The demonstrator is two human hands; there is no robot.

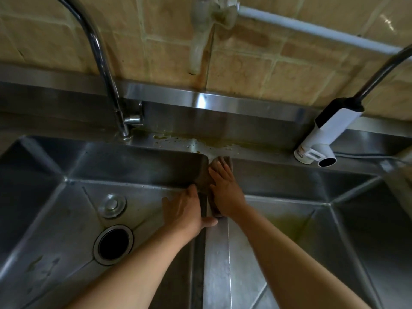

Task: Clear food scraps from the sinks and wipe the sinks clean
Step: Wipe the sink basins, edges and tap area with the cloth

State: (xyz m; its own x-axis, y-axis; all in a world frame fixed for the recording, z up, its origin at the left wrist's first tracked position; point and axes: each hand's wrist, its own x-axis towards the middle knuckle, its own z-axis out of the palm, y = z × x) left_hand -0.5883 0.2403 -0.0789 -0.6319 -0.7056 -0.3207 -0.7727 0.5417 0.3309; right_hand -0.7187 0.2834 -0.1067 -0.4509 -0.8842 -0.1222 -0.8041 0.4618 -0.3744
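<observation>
Right now both hands meet at the steel divider [217, 253] between the two basins. A brown cloth [204, 179] is draped over that ridge, near its far end by the back ledge. The right hand [225, 188] lies flat on top of the cloth, fingers stretched out and pressing it down. The left hand [186, 210] sits against the divider's left face, fingers extended onto the hanging part of the cloth, thumb resting over the top of the ridge; whether it pinches the fabric I cannot tell.

The left sink [44, 197] holds no scraps that I can make out, only its open drain hole [113, 244] and a round metal stopper [112, 205] lying just beyond it. The right sink [356, 230] has a yellowish-green smear [287, 224] on its floor. Similar greenish residue and droplets [200, 144] dot the back ledge, between the chrome faucet [104, 70] and a white-bodied faucet [327, 132].
</observation>
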